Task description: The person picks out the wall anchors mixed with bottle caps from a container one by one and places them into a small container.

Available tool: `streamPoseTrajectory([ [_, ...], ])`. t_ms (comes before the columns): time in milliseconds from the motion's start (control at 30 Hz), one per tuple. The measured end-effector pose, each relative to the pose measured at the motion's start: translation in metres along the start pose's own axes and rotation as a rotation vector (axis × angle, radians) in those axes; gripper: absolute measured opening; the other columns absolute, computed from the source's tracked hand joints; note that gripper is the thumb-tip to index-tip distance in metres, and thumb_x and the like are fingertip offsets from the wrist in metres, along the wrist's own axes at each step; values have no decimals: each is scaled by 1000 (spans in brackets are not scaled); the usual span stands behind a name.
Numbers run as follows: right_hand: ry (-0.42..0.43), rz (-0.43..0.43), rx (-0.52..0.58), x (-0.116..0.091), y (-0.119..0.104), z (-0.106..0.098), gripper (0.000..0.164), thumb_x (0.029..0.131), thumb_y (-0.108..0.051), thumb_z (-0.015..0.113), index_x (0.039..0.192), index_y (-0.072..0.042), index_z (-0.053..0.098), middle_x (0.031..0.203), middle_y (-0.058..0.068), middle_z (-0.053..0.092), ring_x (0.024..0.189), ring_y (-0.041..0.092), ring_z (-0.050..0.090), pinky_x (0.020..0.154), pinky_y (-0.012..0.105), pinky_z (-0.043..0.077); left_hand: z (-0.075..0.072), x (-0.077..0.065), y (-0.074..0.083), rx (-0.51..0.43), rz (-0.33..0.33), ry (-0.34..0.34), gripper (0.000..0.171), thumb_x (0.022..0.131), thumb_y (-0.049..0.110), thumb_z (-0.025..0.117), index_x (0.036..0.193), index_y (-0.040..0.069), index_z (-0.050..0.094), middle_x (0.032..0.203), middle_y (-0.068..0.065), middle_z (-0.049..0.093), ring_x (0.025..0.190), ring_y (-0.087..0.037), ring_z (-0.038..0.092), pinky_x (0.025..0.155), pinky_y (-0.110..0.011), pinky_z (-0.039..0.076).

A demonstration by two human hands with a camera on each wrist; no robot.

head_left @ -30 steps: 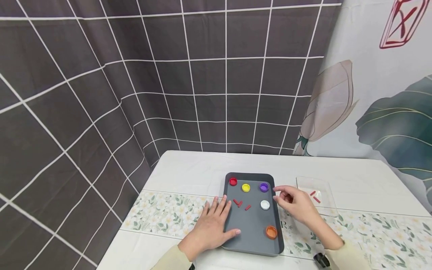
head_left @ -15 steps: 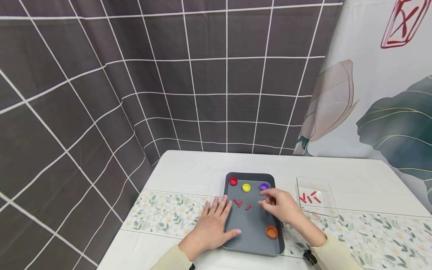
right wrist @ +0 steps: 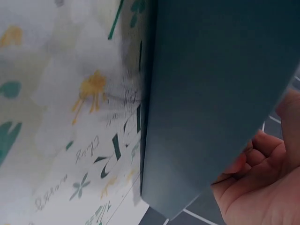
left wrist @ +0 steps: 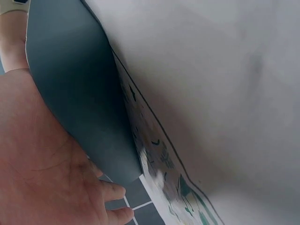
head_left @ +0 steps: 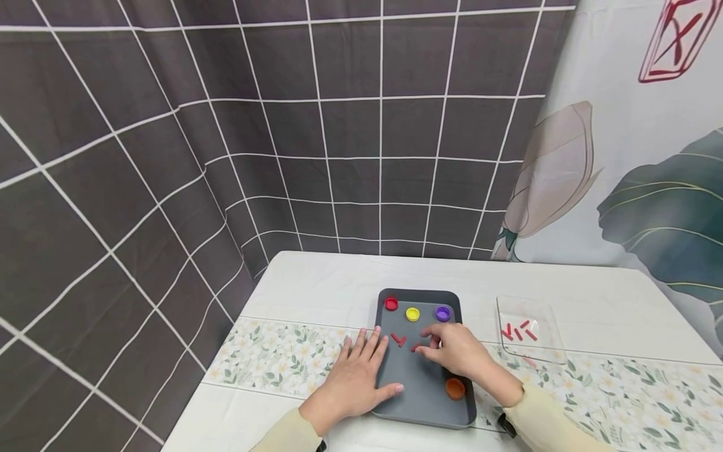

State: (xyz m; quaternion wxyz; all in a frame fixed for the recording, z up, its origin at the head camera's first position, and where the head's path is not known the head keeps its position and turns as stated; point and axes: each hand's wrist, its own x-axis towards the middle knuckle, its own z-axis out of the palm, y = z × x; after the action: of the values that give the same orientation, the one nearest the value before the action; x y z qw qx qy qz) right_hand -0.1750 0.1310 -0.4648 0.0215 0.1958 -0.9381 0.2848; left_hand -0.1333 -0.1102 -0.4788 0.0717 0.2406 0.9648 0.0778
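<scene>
In the head view a dark grey tray point(head_left: 420, 402) lies on the table. My left hand point(head_left: 353, 380) rests spread over its left rim, the thumb reaching inside. My right hand point(head_left: 457, 351) is over the tray with thumb and index finger apart, the thumb tip at a short red stick point(head_left: 415, 347), partly hidden. Two more red sticks point(head_left: 398, 340) form a V beside the left fingertips. Red point(head_left: 391, 304), yellow point(head_left: 412, 314) and purple point(head_left: 443, 314) round caps sit along the far end; an orange cap point(head_left: 455, 388) is near the right wrist. Both wrist views show mostly the tray's outer wall point(right wrist: 211, 103).
A shallow clear box point(head_left: 542, 348) with several red sticks point(head_left: 518, 333) stands to the right of the tray. The white table point(head_left: 327, 282) carries a flowered strip. A dark gridded curtain point(head_left: 350, 176) hangs behind and at the left.
My right hand has moved left from beside the tray's right rim to the lone red stick, and now covers the white cap. More sticks show in the clear box. My left hand stays put.
</scene>
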Motion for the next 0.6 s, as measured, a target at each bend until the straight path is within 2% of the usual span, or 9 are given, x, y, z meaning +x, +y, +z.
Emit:
streamPoseTrajectory([
  [333, -52, 104, -81, 0, -7, 12, 21, 82, -24, 85, 95, -9, 79, 58, -11, 54, 48, 4, 47, 46, 23, 38, -1, 0, 0, -12, 8, 4, 93, 95, 74, 42, 162, 12, 25, 170, -8, 14, 155, -36, 13, 121, -59, 20],
  [600, -104, 133, -99, 0, -9, 19, 24, 81, -24, 86, 99, -9, 80, 56, -9, 53, 46, 6, 49, 45, 24, 38, 2, 1, -1, 3, 0, -4, 93, 95, 75, 41, 163, 13, 23, 171, -7, 12, 156, -34, 12, 122, -58, 19],
])
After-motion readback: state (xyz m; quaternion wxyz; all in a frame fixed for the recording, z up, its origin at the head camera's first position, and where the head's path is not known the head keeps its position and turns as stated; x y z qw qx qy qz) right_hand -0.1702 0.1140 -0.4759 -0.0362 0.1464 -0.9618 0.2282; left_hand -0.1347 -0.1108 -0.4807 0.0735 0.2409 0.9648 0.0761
